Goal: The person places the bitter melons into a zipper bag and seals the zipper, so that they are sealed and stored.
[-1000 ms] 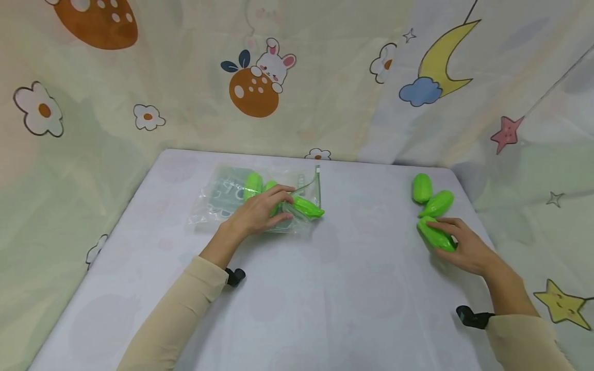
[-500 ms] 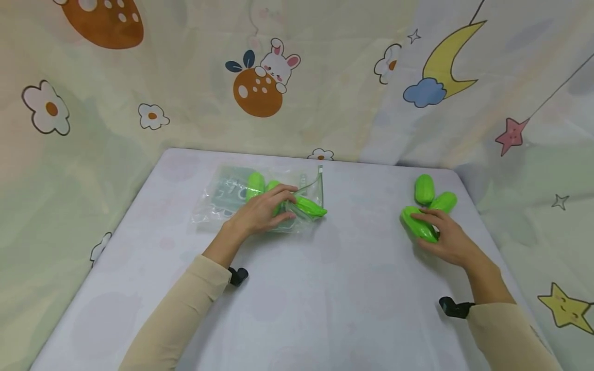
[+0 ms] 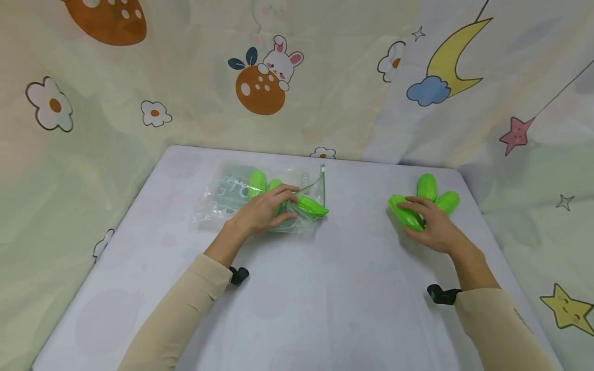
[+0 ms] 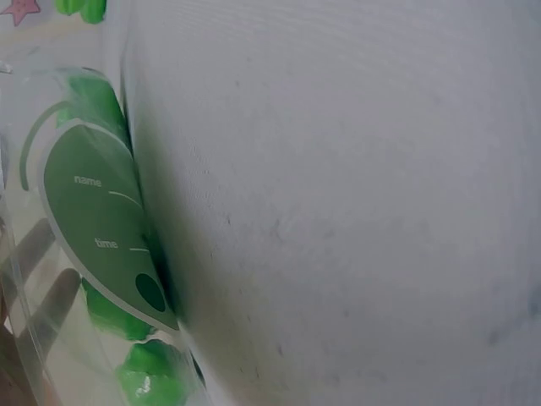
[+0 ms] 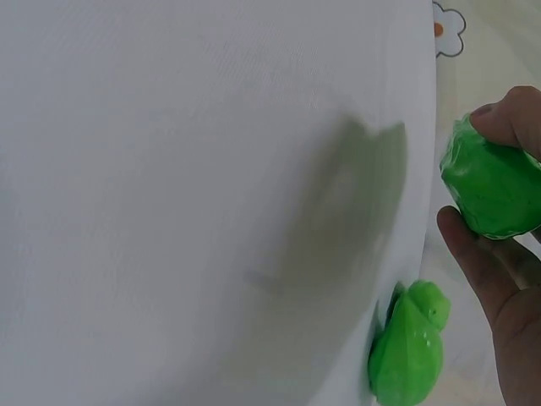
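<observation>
My right hand grips a glossy green ridged toy vegetable, thumb on one side and fingers on the other. In the right wrist view this toy vegetable is lifted off the table, its shadow below. Two similar toy vegetables lie just behind that hand. My left hand holds the open end of a clear zip bag lying flat. Inside the bag are several green toy vegetables, one at its mouth. Green printing with "name" and "time" shows on the bag.
A white cloth-covered table lies under both hands. Behind it hangs a patterned curtain with cartoon flowers, a moon and stars. Black wrist mounts stick out from the beige sleeves.
My right hand has lifted the green toy vegetable and carried it to the left and slightly away, off the other two. My left hand stays at the bag. The head view has shifted a little.
</observation>
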